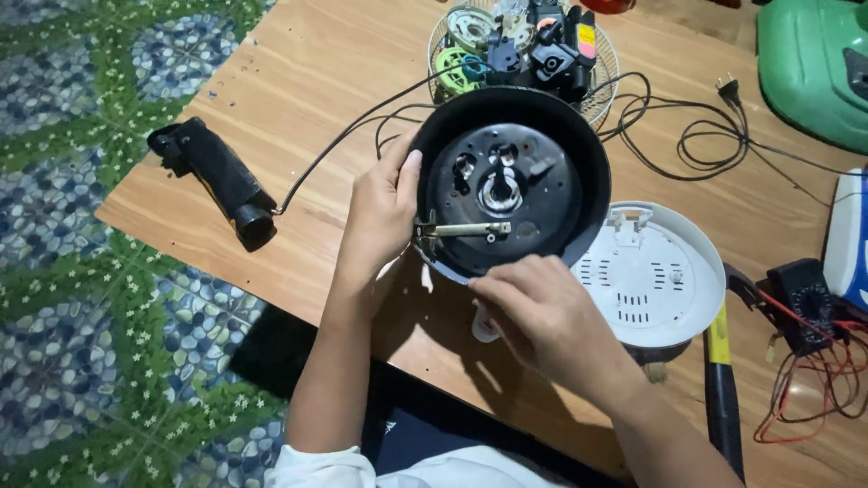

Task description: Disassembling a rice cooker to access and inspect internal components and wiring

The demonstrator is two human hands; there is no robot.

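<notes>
**Two hands steady an upturned cooker body on a wooden table**

Nearest, the right hand (542, 312) rests curled over the near rim of the black cooker body (511, 185), fingers bunched narrow as if pinching something small; what it pinches I cannot tell. The left hand (384, 208) cups the left wall, thumb up on the rim, gripping the body. The body sits mid-table, tipped so its open underside faces up and toward the person. Inside, a brass lever (461, 229) lies with its long axis left to right, its mounted end at the left rim. A likely risk is the tilted body rolling off its edge if the left grip loosens; the lever could bend. To the right lies a white base cover (660, 276); farther right a multimeter (805, 289); left, a black tool (217, 181); farthest, a wire basket (520, 50) of parts.
</notes>
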